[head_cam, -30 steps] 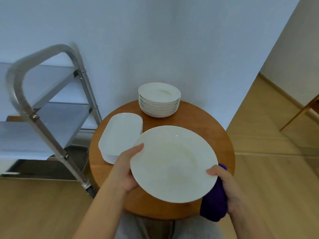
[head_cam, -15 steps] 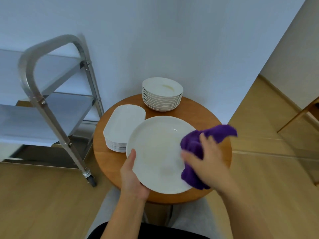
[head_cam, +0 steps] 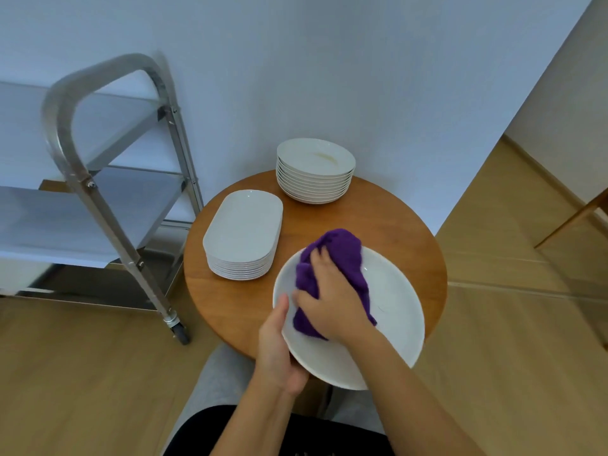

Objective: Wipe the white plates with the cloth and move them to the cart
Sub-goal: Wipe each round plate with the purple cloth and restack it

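Note:
A large round white plate [head_cam: 391,311] is held tilted over the near edge of the round wooden table [head_cam: 394,218]. My left hand [head_cam: 276,350] grips its left rim, thumb on top. My right hand [head_cam: 329,297] holds a bunched purple cloth [head_cam: 345,255] and presses it onto the plate's left inner face. A stack of round white plates [head_cam: 314,171] stands at the table's far side. Beside it on the left is a stack of oblong white plates [head_cam: 243,235]. The steel cart [head_cam: 108,179] stands left of the table.
The cart has bare shelves [head_cam: 42,225], a tubular handle [head_cam: 98,70] and a caster wheel [head_cam: 179,330] close to the table. A white wall runs behind the table. Wooden floor lies all around, with a wooden furniture leg [head_cam: 572,218] at the right.
My right hand lifted the purple cloth from beside the plate's right rim onto the plate, then moved it left across the plate's face. The plate has shifted right and nearer to me.

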Demonstrator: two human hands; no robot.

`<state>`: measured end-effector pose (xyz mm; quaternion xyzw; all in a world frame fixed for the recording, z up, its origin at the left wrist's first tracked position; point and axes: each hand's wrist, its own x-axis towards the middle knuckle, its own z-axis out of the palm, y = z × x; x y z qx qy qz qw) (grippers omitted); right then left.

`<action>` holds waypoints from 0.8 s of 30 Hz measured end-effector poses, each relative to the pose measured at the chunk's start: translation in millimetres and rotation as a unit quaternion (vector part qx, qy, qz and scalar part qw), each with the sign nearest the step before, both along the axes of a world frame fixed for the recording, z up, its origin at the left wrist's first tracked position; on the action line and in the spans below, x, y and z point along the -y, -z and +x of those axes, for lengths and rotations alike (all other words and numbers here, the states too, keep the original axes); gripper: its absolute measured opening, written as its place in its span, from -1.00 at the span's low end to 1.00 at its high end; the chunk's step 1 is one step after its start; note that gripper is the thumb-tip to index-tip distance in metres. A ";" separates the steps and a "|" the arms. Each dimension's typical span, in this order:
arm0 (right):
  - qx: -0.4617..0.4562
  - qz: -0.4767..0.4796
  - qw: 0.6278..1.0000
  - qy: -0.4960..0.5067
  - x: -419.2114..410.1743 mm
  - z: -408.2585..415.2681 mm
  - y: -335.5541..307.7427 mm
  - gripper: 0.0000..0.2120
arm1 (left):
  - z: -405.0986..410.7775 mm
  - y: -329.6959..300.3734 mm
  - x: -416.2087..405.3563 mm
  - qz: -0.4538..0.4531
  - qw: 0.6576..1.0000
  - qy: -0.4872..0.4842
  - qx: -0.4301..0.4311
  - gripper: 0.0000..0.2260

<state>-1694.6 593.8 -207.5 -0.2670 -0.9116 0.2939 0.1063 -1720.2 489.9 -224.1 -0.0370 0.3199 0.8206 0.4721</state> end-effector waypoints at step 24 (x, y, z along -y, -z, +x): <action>0.137 0.005 0.991 -0.014 -13.9 62.5 10.7 -0.28 | -7.8 -0.8 11.3 0.065 0.998 -0.011 -0.016 -0.61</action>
